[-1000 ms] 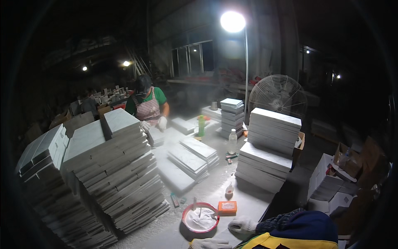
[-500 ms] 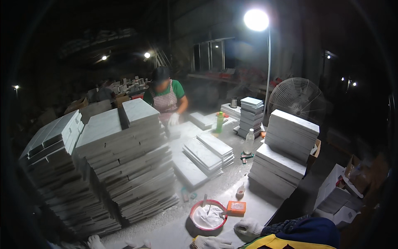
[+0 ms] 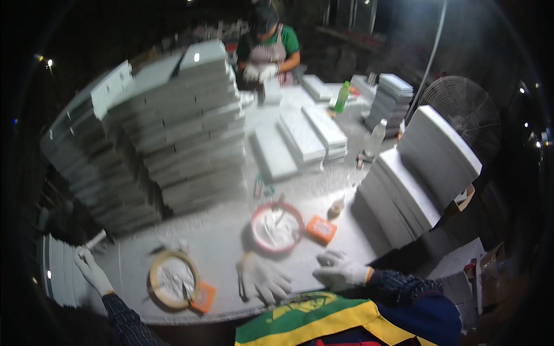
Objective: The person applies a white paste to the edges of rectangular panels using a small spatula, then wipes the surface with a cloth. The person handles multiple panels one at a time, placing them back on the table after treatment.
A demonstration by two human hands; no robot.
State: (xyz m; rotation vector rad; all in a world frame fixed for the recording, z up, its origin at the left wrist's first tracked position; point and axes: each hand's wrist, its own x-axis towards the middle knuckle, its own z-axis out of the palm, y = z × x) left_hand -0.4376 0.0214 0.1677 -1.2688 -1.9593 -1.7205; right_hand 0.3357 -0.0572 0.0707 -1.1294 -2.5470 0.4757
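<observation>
From the head view, I see the left hand (image 3: pixel 93 274) with its fingertips at the top of the pale slabs (image 3: pixel 59 274), at the far left of the table; blur hides the grip, so I cannot tell whether it pinches a slab. If that grip is slack, I judge a slab could slip and chip a corner. The left sleeve (image 3: pixel 122 316) is near the tan bowl (image 3: pixel 154 282), which sits close to the table's front edge with white material inside; an inward sweep could tip it. The right hand (image 3: pixel 341 270) rests on the table, fingers loosely extended, holding nothing I can see. Just above it is 1 orange box (image 3: pixel 321 229), touching or nearly touching the red bowl (image 3: pixel 274 250); a careless push could jolt both. The loose glove (image 3: pixel 265 279) between the hands could snag on passing fingers.
</observation>
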